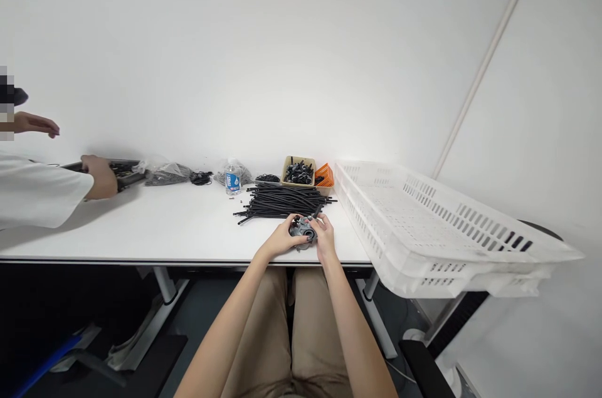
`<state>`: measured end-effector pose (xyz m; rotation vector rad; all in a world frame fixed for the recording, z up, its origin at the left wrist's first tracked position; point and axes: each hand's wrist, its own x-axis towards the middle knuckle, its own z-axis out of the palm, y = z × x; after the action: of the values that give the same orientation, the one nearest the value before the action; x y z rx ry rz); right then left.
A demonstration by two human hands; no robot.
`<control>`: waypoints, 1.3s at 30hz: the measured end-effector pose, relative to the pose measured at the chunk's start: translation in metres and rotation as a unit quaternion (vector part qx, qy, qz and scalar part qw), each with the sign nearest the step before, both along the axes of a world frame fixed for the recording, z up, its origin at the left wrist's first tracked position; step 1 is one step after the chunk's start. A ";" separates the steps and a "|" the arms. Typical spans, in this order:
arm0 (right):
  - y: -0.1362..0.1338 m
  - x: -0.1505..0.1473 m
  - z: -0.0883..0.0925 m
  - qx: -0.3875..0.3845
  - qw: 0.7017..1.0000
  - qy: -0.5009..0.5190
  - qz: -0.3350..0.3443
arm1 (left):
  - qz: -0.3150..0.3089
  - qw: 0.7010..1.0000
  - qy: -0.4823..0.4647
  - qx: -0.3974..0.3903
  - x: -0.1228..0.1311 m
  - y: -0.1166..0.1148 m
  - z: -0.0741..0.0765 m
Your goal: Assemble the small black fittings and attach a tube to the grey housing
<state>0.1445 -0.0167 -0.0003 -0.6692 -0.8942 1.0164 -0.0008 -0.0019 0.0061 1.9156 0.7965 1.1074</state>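
Near the front edge of the white table (188, 229), both my hands hold a small grey and black mechanical part with a round opening (305, 230); its exact kind I cannot make out. My left hand (285, 236) grips its left side, thumb along the front. On the other side my right hand (323, 236) is closed around it, with fingertips over the top. Just behind my hands lies a pile of black flexible tubes (282, 200). Behind the tubes stands a tan basket (283, 180) filled with small black parts (300, 172).
A large white perforated crate (409, 260) stands at the right, overhanging the table's front. Beside the tan basket is an orange basket (325, 173). Along the wall are a water bottle (232, 178) and a plastic bag of parts (167, 173). At left, a co-worker's hand (100, 175) reaches into a dark tray (132, 178).
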 end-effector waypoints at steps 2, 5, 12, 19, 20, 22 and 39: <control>-0.001 0.001 0.001 0.004 1.000 0.002 0.026 | 0.000 1.000 0.004 -0.010 0.000 0.000 0.001; 0.002 0.001 -0.002 0.002 1.000 0.004 0.022 | -0.002 1.000 0.003 -0.015 -0.001 -0.001 0.001; 0.002 0.001 -0.004 0.003 1.000 0.017 0.017 | -0.009 1.000 0.004 -0.018 -0.001 -0.002 0.003; 0.006 0.003 -0.006 -0.003 1.000 0.012 0.004 | -0.011 1.000 0.000 -0.012 -0.001 -0.002 0.003; 0.007 0.003 -0.007 -0.003 1.000 0.016 -0.001 | -0.012 1.000 0.000 -0.012 -0.001 -0.001 0.003; 0.007 0.002 -0.008 -0.003 1.000 0.014 0.004 | -0.012 1.000 0.003 -0.012 -0.001 -0.001 0.002; 0.004 0.003 -0.005 0.010 0.999 -0.009 0.030 | -0.006 1.000 -0.004 -0.002 0.000 -0.004 0.004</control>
<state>0.1475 -0.0131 -0.0049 -0.6383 -0.9450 1.0546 -0.0010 -0.0061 0.0103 1.9079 0.7821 1.1054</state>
